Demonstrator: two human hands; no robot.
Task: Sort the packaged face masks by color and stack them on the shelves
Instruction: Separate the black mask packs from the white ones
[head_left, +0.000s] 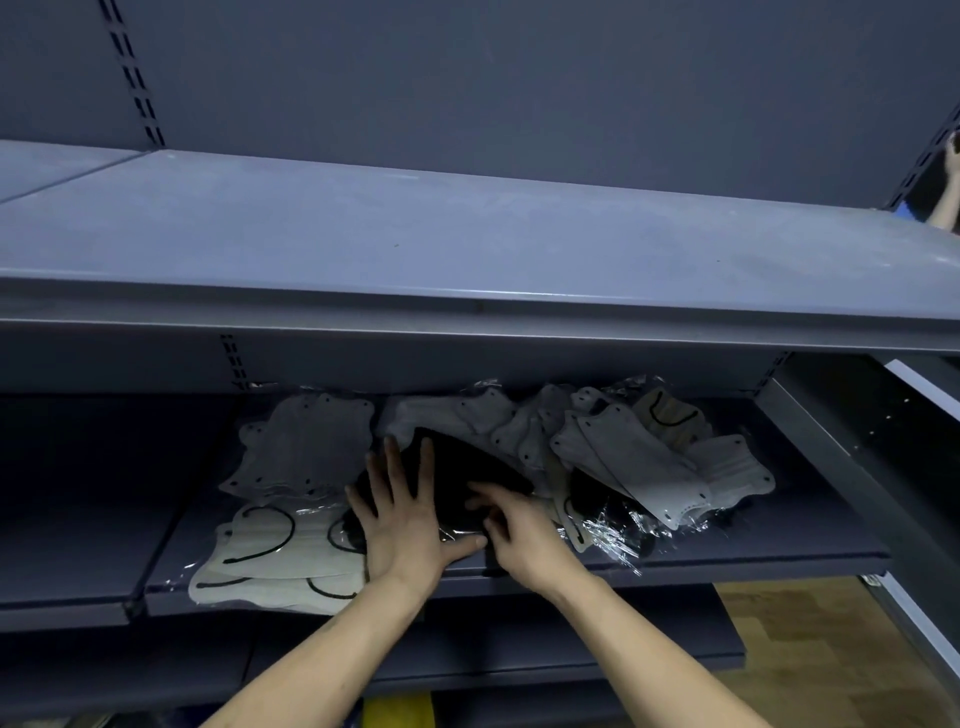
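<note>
The left hand (402, 512) presses flat, fingers spread, on the black masks (467, 475). The right hand (514, 530), fingers curled, apparently pinches their wrapper. Next: square the stack on the shelf (779, 545).

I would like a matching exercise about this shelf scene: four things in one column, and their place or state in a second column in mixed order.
Things:
1. left hand
2. black masks
3. grey stack
4. cream masks with black loops

Places or states:
A. front left of the shelf, near its edge
B. back left, behind the cream ones
C. lying flat, fingers spread
D. under both hands, in the middle

Pairs: 1-C, 2-D, 3-B, 4-A
</note>
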